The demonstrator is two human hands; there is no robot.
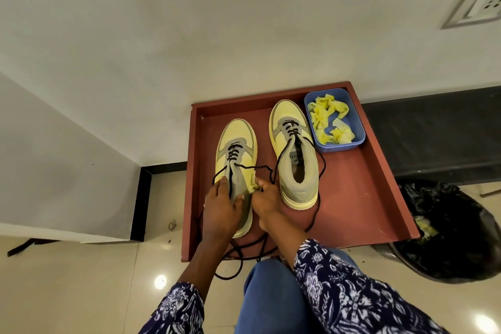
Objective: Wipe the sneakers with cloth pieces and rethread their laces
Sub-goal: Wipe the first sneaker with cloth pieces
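Left hand (221, 206) gripping left sneaker (235, 168) steady, right hand (264, 199) pinching cloth (252, 186): wipe collar, avoid snagging laces (260, 168).

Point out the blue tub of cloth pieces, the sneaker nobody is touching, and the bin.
blue tub (357, 127): head view, on its bare right inner wall.
untouched sneaker (288, 112): head view, on its yellow toe cap.
bin (461, 241): head view, on its black liner bag.

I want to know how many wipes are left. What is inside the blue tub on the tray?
The blue tub holds a loose heap of crumpled yellow cloth pieces. They overlap, so an exact count is not possible, and most of the tub's floor beneath them is covered.
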